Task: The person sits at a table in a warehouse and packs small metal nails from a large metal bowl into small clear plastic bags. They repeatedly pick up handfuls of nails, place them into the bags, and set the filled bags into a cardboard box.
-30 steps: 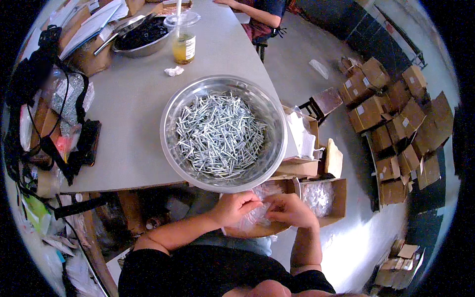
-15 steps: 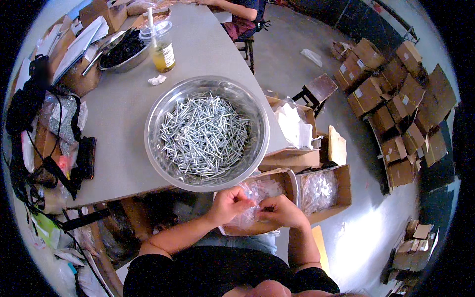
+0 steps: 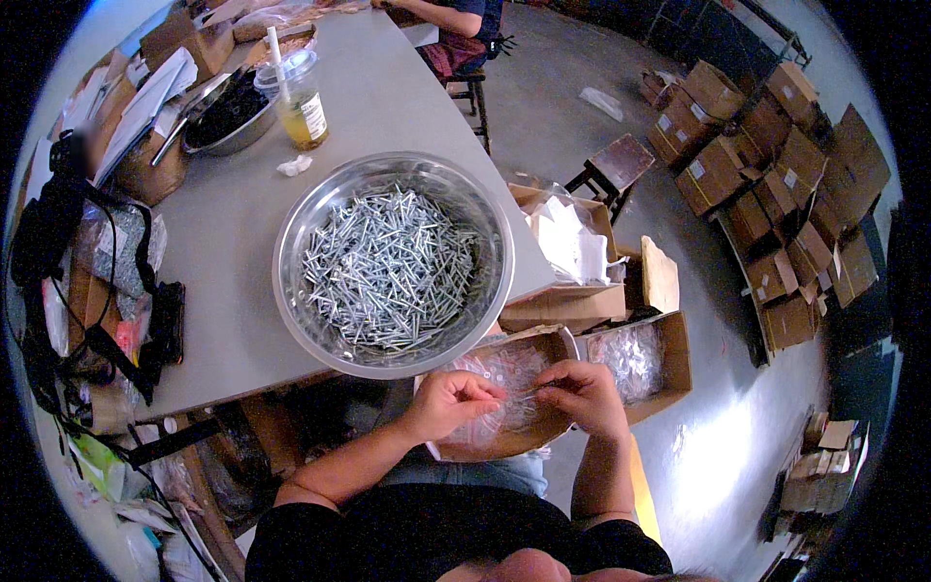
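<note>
The metal bowl (image 3: 388, 371) on the table (image 3: 218, 335) is well filled with loose silvery fasteners (image 3: 388, 272), so plenty remain. Right of the bowl's near rim, the left hand (image 3: 451, 403) pinches narrowly above a cardboard box (image 3: 499, 451) of clear packets (image 3: 485, 371), finished or not unclear. Farther right, the right hand (image 3: 585, 396) pinches too; held contents, either hand, cannot be told.

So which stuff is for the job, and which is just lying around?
Likely for the job:
- clear plastic below the left hand and right hand
- silver metal pins
- metal bowl

Probably just lying about:
- drink cup
- crumpled white scrap
- wooden stool
</note>
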A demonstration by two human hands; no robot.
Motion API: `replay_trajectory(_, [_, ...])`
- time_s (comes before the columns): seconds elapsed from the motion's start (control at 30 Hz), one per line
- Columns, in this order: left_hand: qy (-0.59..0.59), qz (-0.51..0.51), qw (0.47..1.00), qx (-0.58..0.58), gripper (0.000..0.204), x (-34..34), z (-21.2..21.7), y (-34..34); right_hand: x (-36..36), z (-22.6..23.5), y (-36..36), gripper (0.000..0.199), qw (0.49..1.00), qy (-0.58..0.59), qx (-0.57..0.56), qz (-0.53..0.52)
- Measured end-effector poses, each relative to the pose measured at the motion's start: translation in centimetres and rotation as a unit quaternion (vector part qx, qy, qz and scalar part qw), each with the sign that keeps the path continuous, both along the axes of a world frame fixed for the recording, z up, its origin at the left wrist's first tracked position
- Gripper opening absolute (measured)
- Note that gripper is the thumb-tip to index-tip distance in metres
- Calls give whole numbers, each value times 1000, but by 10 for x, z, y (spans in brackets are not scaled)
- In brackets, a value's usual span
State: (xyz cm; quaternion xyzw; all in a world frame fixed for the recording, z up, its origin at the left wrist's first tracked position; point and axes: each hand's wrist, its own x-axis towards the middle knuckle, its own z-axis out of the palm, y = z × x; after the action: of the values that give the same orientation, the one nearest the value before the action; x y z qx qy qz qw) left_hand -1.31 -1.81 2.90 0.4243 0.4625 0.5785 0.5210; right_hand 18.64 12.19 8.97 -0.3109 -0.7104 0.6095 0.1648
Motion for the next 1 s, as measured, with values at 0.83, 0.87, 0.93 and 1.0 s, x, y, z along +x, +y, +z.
replay_trajectory(0.83, [231,63,964,115,38,4,-11,13,-53,23,-30,22,941,64,266,198])
replay_trajectory(0.87, [239,51,965,99,39,3,-11,12,-54,24,-31,22,942,61,264,196])
replay_trajectory(0.93, [243,49,966,79,42,4,0,9,-54,25,-33,22,944,55,261,194])
replay_trajectory(1.0, [231,30,971,54,44,4,6,7,-53,28,-35,21,946,53,264,178])
